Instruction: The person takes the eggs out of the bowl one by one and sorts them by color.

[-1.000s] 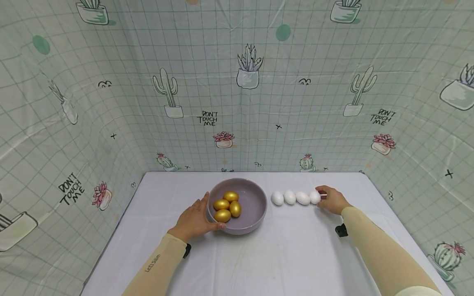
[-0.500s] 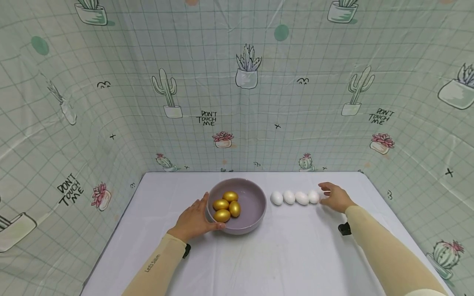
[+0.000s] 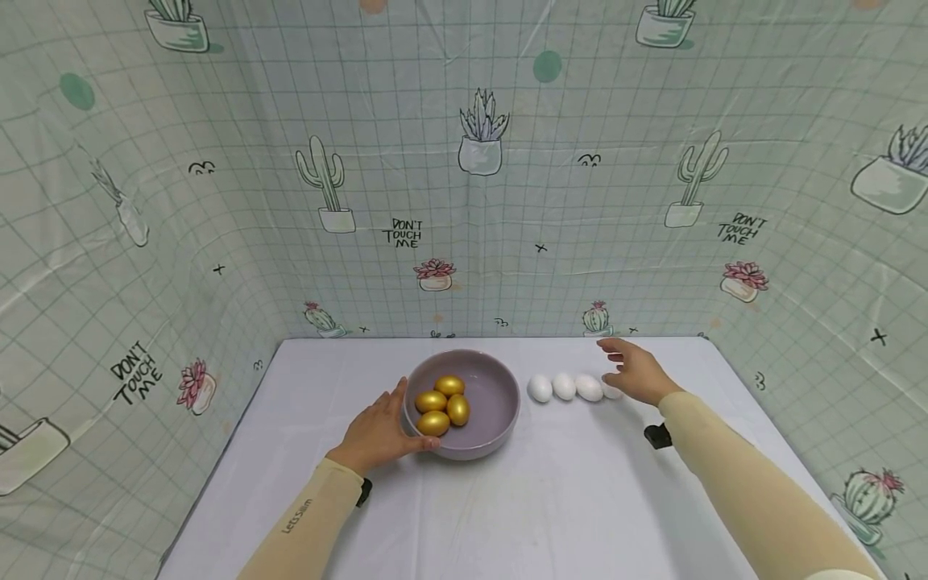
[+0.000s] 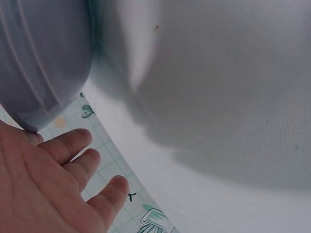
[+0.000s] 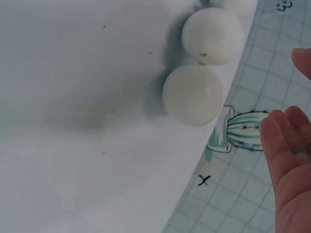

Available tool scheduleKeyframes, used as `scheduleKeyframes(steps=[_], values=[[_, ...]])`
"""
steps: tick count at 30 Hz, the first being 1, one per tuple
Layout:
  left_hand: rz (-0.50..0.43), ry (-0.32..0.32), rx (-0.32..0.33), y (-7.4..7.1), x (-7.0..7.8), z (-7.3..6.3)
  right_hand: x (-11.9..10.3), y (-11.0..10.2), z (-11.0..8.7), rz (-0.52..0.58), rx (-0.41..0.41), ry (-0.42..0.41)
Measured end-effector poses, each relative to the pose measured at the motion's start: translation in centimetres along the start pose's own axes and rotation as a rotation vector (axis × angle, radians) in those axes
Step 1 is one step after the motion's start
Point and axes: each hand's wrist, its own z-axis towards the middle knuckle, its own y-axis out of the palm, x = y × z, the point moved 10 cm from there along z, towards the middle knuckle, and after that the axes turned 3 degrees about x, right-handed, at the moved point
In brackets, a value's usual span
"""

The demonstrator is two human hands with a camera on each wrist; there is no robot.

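Observation:
A purple-grey bowl (image 3: 496, 403) stands on the white table with several gold eggs (image 3: 457, 409) in its left half. Against its left side rests my left hand (image 3: 380, 428), fingers spread and the thumb along the near rim. In the left wrist view the bowl's outer wall (image 4: 43, 63) is beside the loosely extended fingers (image 4: 82, 170). Several white eggs (image 3: 564, 387) lie in a row right of the bowl. My right hand (image 3: 635, 370) is raised over the row's right end, holding nothing, and partly hides the last egg (image 3: 612, 391).
The white table (image 3: 507, 515) ends at a back edge against a hanging cloth (image 3: 406, 177) printed with cacti, which also covers both sides. In the right wrist view, two white eggs (image 5: 192, 95) show in full and another is cut off at the top.
My right hand has let go of the rightmost white egg, drawn back to the right, then risen and moved left above the row. My left hand stays at the bowl.

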Motion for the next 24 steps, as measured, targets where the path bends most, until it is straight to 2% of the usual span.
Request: scheduleKeyframes(steps=[6, 16, 24], values=[[-0.002, 0.003, 0.002, 0.0, 0.0, 0.1, -4.0, 0.7, 0.5, 0.014, -0.003, -0.102], [0.005, 0.002, -0.006, -0.1, 0.1, 0.0, -10.3, 2.3, 1.0, 0.067, -0.057, -0.247], [0.01, -0.006, -0.015, 0.0, 0.0, 0.0, -14.4, 5.0, 0.8, 0.116, -0.116, -0.303]])
